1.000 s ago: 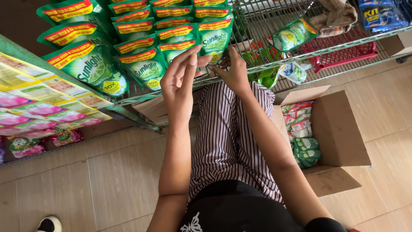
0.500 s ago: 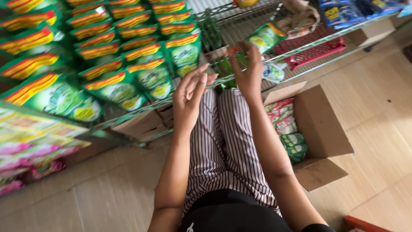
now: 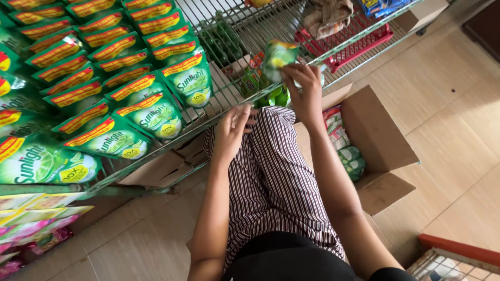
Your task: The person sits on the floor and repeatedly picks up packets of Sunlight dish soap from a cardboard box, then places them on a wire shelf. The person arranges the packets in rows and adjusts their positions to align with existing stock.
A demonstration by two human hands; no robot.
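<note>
The right hand (image 3: 306,91) is closed around a small green pouch (image 3: 279,56), holding it up at the near edge of the wire shelf (image 3: 229,31), where bare wire lies open to the far side. The left hand (image 3: 232,130) hangs loose and empty, fingers half curled, just near the shelf edge. Rows of green pouches (image 3: 130,99) fill the shelf's left. An open cardboard box (image 3: 383,135) sits right on the floor.

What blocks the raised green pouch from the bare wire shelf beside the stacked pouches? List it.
Nothing visible. The right hand holds the green pouch up at the wire shelf, whose bare stretch lies open just right of the stacked green pouches. The left hand sits lower, aside.
</note>
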